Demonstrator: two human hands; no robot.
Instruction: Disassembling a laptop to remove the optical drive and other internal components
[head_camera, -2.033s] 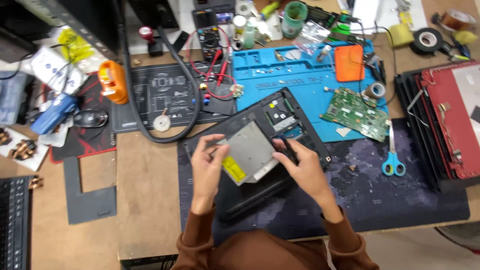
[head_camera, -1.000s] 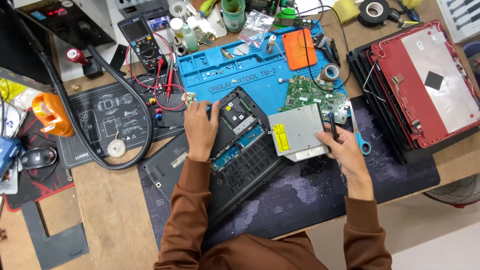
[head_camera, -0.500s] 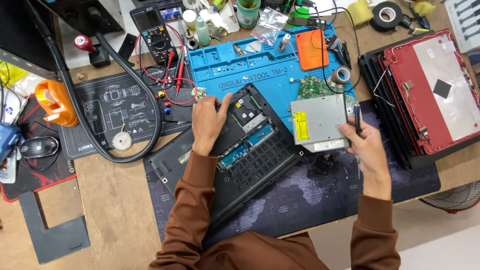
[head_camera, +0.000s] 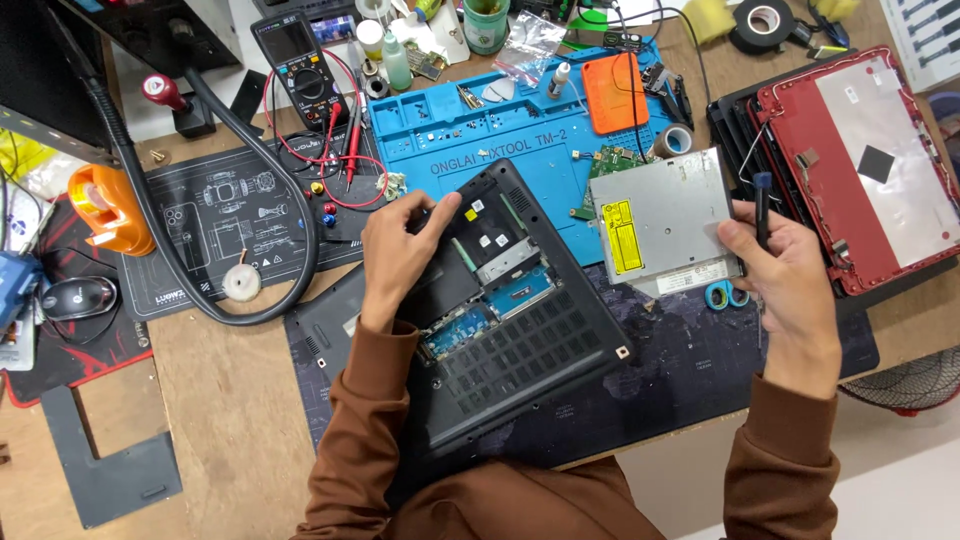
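A black laptop base (head_camera: 520, 330) lies upside down on a dark mat, its drive bay empty and boards showing. My left hand (head_camera: 400, 250) rests on its upper left corner, fingers curled over the edge. My right hand (head_camera: 785, 275) holds a flat silver optical drive (head_camera: 660, 220) with a yellow label by its right edge, out to the right of the laptop and over a green circuit board (head_camera: 612, 162). A thin black screwdriver (head_camera: 762, 215) is also pinched in that hand.
A blue silicone repair mat (head_camera: 500, 135) with an orange pad lies behind. A red laptop lid (head_camera: 870, 160) on a black stack sits at right, blue-handled scissors (head_camera: 718, 296) under the drive. Multimeter (head_camera: 300, 65), black hose (head_camera: 190, 190), orange tape dispenser (head_camera: 105, 210) and mouse (head_camera: 78, 297) at left.
The silver drive has come out of the laptop bay and travelled right in my right hand. My left hand shifted to the laptop's upper left corner. The camera view drifted.
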